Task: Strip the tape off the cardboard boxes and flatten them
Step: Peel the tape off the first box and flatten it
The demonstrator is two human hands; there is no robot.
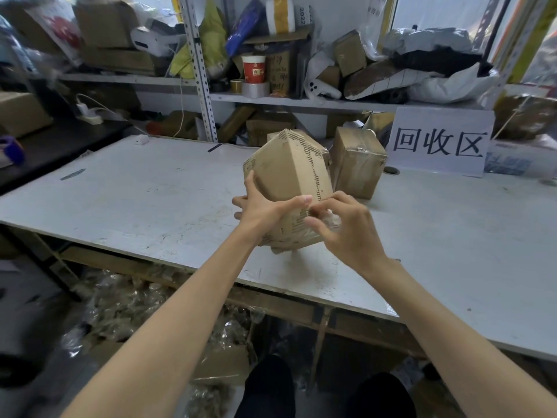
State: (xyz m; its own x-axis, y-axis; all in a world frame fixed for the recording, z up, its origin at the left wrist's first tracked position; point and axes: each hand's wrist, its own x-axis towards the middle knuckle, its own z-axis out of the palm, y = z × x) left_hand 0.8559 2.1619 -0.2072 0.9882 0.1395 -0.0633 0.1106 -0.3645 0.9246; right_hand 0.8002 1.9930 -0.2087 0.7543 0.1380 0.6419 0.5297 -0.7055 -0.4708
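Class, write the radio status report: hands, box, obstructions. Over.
Left hand grips box, tilted. Right hand pinches tape at near corner. Second box behind, not blocking.

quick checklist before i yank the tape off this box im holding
1. Held box steadied: ok, the left hand grips its near side, thumb on top.
2. Hold on the tape: ok, the right hand curls its fingers round crumpled clear tape at the box's lower edge.
3. Tape fully off: not ok, it is still attached there.
4. Box resting on the table: cannot tell, it is tilted and its lowest corner is at the surface.
5. Room to flatten: ok, bare tabletop lies to the left.
6. Second box out of the way: ok, it stands behind, still taped.
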